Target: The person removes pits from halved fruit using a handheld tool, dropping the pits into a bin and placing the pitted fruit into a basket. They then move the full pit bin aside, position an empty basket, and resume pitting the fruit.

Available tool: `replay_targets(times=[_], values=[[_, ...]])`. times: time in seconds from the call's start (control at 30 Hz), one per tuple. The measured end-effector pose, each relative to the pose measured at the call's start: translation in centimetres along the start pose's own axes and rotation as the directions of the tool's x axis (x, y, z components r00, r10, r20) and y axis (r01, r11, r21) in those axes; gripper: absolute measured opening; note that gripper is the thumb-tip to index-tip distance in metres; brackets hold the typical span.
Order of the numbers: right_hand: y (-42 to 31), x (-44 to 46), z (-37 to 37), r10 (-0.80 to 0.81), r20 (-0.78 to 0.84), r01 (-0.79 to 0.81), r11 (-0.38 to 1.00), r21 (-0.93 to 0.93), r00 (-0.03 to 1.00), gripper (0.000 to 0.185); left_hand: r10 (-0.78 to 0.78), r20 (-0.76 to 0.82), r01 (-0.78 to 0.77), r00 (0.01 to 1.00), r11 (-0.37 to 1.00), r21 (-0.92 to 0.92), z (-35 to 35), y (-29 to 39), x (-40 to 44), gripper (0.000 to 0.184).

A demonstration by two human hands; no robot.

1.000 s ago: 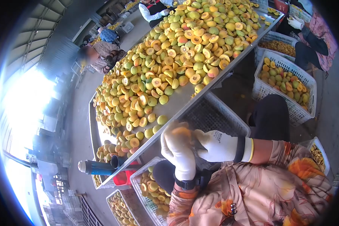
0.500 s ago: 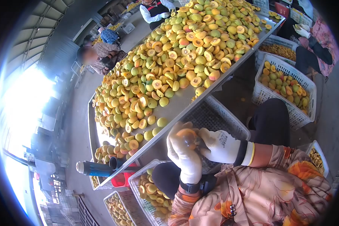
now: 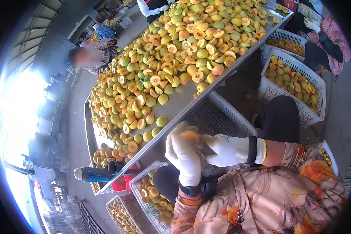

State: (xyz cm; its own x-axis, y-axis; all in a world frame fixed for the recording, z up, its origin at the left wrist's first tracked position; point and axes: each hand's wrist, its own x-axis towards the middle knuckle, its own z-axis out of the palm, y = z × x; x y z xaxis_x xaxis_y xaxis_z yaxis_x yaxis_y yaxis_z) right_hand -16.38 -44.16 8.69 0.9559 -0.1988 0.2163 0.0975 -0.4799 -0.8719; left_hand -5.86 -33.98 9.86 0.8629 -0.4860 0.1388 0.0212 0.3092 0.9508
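Note:
White gloves cover both hands, which meet in front of the metal table's near edge. My left hand (image 3: 184,154) is wrapped round an orange-fleshed fruit half (image 3: 190,136), partly blurred. Touching it from the right, my right hand (image 3: 226,149) has its fingers pressed together at the fruit; whatever they grip is too blurred and hidden to name. Beneath the hands is a dark-bottomed crate (image 3: 232,113). Halved yellow-green fruits (image 3: 163,58) are heaped on the metal table (image 3: 179,102).
Crates of fruit stand at the right (image 3: 294,82) and lower left (image 3: 154,195). A blue flask (image 3: 93,174) and a red container (image 3: 123,182) sit by the table's left corner. Co-workers are at the far side (image 3: 91,56) and upper right (image 3: 333,43).
The view has shifted slightly, so the table sits further left. Both hands stay together at the fruit half, which looked sharper half a second ago. The far-side co-worker's head is lower left.

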Motion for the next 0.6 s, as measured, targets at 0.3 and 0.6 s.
replay_targets(times=[0.3, 0.6], values=[[0.9, 0.6, -0.8, 0.169, 0.11, -0.176, 0.983, 0.058, 0.979, 0.033, 0.19, -0.039, -0.177, 0.981, 0.958, 0.226, 0.6, -1.5, 0.9, 0.041], [4.5, 1.0, 1.7, -0.013, -0.088, 0.034, 0.971, 0.235, 0.996, 0.028, 0.197, 0.03, -0.199, 0.98, 0.963, 0.18, 3.4, 1.2, 0.4, 0.036]])
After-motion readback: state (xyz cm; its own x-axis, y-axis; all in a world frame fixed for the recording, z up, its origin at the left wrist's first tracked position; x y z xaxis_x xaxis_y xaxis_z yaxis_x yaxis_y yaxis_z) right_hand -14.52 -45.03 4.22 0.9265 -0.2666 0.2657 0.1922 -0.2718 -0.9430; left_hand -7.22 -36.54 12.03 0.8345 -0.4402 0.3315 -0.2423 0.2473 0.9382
